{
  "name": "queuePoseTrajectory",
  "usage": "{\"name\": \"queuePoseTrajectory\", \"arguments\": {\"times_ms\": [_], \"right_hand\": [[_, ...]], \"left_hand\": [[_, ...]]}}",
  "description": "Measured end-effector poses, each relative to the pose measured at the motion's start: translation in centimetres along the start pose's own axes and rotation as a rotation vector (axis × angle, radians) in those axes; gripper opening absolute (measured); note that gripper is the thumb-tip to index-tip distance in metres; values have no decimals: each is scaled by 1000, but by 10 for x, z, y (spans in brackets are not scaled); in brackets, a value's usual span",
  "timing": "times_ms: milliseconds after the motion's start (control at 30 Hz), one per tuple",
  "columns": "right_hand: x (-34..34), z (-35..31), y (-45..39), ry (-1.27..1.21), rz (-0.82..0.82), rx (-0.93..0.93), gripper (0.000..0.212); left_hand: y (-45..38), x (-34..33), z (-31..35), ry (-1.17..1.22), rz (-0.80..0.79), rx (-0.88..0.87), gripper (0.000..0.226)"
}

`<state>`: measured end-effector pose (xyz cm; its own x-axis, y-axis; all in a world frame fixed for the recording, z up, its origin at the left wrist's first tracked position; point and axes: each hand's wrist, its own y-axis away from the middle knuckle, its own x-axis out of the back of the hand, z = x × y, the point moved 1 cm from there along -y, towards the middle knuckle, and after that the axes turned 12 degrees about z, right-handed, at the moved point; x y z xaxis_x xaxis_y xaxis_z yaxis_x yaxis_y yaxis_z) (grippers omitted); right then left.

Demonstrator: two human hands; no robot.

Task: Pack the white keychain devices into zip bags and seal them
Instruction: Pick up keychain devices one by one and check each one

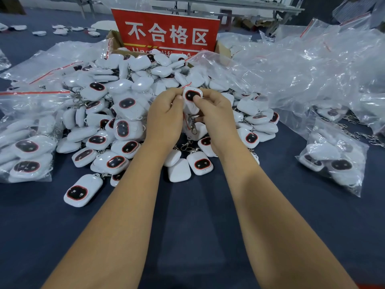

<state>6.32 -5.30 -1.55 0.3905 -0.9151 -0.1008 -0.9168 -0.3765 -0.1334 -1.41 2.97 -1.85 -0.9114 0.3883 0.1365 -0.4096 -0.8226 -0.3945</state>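
Observation:
Both my hands hold one white keychain device (191, 94) with a dark red-rimmed oval face, raised above the heap. My left hand (164, 117) pinches its left edge; my right hand (214, 115) grips its right side with the thumb on the dark face. A thin clear zip bag with a red strip seems to wrap the device, and its metal clasp (194, 128) hangs between my palms. Beneath lies a large heap of loose white keychain devices (116, 113).
Filled zip bags lie at the left (25, 151) and at the right (333, 161). A mound of empty clear zip bags (312, 67) covers the right rear. A cardboard box with a red sign (166, 31) stands behind the heap. The dark blue table (187, 215) lies bare near me.

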Motion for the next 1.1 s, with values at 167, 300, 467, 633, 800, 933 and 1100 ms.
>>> {"name": "queuePoseTrajectory", "arguments": {"times_ms": [167,300,467,633,800,933,1100], "right_hand": [[-2,-3,-1,-309,39,-78,5],[-1,-6,-1,-531,13,-98,9],[-5,-3,2,-177,59,55,17],[-6,-1,9,165,51,204,19],[-7,1,9,304,118,350,17],[-9,4,10,227,0,299,14],[-13,4,17,259,-147,357,38]], "left_hand": [[-1,-1,-4,-5,15,-14,35],[-4,-3,-7,-39,12,-5,39],[-3,-1,-3,-27,74,-7,21],[-3,2,3,56,171,16,20],[-2,4,7,82,235,-72,21],[1,3,9,28,262,-259,23],[9,0,14,-58,247,-456,20]]}}
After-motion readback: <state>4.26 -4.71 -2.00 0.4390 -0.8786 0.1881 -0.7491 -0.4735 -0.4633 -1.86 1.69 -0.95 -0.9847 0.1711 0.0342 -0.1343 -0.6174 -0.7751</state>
